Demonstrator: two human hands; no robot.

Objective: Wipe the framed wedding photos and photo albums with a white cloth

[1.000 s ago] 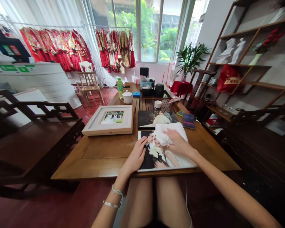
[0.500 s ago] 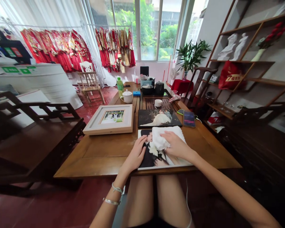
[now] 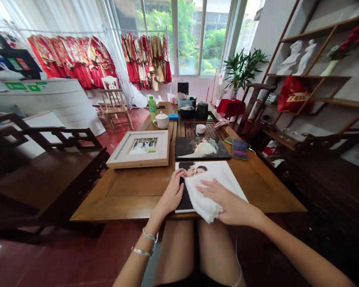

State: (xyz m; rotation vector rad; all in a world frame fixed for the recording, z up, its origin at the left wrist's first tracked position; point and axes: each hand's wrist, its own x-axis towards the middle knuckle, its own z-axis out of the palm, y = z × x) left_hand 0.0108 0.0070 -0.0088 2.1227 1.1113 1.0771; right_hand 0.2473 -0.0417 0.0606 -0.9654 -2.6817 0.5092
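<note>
A photo panel (image 3: 187,199) of a couple lies at the table's near edge. My left hand (image 3: 174,191) rests along its left side, fingers stretched and fingertips near its upper left. A white cloth (image 3: 202,199) is spread over the panel's middle and lower part, hiding much of the picture and hanging slightly past the near edge. Lying on the cloth with fingers spread flat is my right hand (image 3: 227,201). Just behind is a dark photo panel (image 3: 185,146) showing a white gown. A light wooden picture frame (image 3: 137,162) lies to the left.
On the wooden table (image 3: 128,203), a phone (image 3: 239,149) with a cable lies to the right. Farther back stand a white cup (image 3: 200,128), a lidded mug (image 3: 161,120), a green bottle (image 3: 152,107) and a black canister (image 3: 202,111). Dark wooden seating (image 3: 62,167) is at left.
My right hand has moved toward me with the cloth, its fingers now flatter. The cloth has spread out and uncovered the faces on the panel. My left hand stays in place.
</note>
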